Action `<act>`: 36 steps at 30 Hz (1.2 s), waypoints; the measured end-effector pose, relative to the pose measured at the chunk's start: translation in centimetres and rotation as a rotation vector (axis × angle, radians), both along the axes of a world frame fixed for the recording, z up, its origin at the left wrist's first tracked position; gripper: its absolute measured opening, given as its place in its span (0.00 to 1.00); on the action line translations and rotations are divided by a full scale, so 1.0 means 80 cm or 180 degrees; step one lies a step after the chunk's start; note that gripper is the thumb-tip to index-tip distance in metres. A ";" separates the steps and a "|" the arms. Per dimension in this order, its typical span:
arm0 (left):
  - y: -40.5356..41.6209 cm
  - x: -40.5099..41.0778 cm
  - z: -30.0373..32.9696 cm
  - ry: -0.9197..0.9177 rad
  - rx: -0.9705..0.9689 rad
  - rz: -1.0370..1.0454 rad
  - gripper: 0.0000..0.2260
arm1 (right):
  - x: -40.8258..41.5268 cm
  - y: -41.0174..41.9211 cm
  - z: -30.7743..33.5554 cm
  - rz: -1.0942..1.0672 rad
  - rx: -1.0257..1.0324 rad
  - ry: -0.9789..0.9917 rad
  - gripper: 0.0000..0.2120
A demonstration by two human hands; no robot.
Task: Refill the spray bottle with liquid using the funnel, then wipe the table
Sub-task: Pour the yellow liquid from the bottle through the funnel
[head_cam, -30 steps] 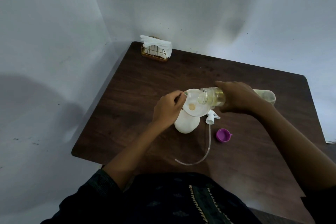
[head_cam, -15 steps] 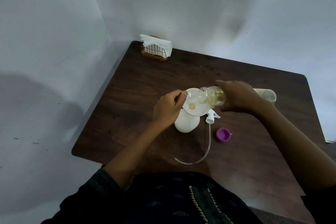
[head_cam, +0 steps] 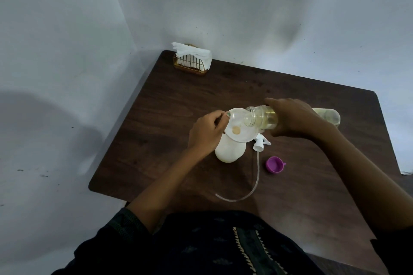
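Note:
A white spray bottle (head_cam: 230,149) stands on the dark wooden table (head_cam: 169,118) with a clear funnel (head_cam: 239,128) seated in its neck. My left hand (head_cam: 206,133) pinches the funnel's left rim. My right hand (head_cam: 295,118) grips a clear refill bottle (head_cam: 261,118) of yellowish liquid, tipped on its side with its mouth over the funnel. A small pool of yellowish liquid sits at the funnel's throat. The white spray head (head_cam: 260,143) with its long clear tube lies on the table to the right of the spray bottle.
A purple cap (head_cam: 274,164) lies right of the tube. A gold wire holder with white napkins (head_cam: 193,60) stands at the far left corner. Walls close in on the left and back. The table's front edge is near my body.
The refill bottle has stayed tipped over the funnel and both hands have kept their places; no clear movement shows.

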State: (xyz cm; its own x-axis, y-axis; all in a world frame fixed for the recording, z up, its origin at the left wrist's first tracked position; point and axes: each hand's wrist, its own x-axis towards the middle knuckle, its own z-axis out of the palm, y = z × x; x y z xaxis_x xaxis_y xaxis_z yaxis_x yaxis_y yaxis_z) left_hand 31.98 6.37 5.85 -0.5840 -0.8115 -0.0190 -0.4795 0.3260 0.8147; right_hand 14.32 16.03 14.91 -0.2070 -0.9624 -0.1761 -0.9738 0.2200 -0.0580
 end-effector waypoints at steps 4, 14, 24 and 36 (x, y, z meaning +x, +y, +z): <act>0.000 0.001 0.001 -0.0024 0.0001 -0.0019 0.12 | 0.001 0.001 0.002 -0.0010 0.0002 -0.0005 0.21; 0.000 0.000 0.002 -0.0043 -0.0012 -0.0014 0.11 | 0.000 0.001 0.002 -0.0028 0.0002 0.0000 0.21; 0.001 0.001 0.005 -0.0026 -0.0004 -0.0032 0.11 | -0.001 0.000 0.000 -0.0018 -0.0011 0.0011 0.20; 0.001 0.002 0.005 -0.0034 0.0008 -0.0032 0.11 | -0.004 0.000 -0.002 0.0018 -0.0005 0.0053 0.21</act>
State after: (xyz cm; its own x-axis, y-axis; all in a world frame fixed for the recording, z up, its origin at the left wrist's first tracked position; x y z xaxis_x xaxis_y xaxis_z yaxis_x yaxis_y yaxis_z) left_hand 32.17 6.48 6.27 -0.5920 -0.8055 -0.0272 -0.4849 0.3290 0.8104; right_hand 14.03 16.00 14.73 -0.2043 -0.9638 -0.1711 -0.9759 0.2143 -0.0421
